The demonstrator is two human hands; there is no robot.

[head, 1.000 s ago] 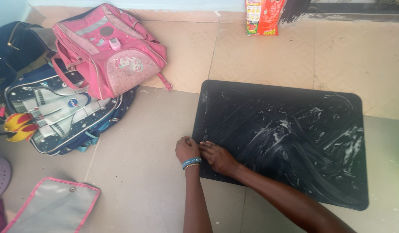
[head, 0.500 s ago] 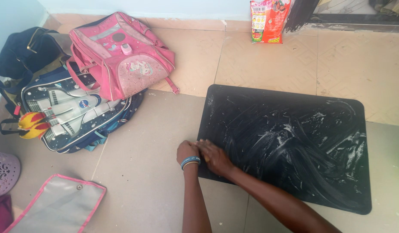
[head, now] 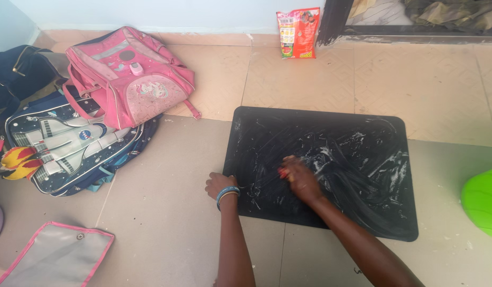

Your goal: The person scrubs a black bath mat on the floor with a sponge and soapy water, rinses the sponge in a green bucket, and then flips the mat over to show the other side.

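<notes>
A black rubber mat [head: 363, 207] streaked with white suds lies flat on the tiled floor. My left hand [head: 218, 184], with a blue wristband, presses down at the mat's near left edge, fingers curled. My right hand [head: 300, 178] is out on the mat's middle, closed around a small reddish object [head: 282, 172] that is mostly hidden and blurred.
A pink schoolbag [head: 130, 77] leans on a dark blue rocket-print backpack [head: 70, 143] at the left, with a navy bag [head: 17, 74] behind. A red packet [head: 298, 33] stands against the far wall. A grey pink-trimmed flap [head: 54, 255] lies near left; a green object [head: 482, 201] sits at the right edge.
My right hand has left the mat's left edge and slid right to the mat's middle. My left hand stays at the edge. The camera view shifted slightly to the right.
</notes>
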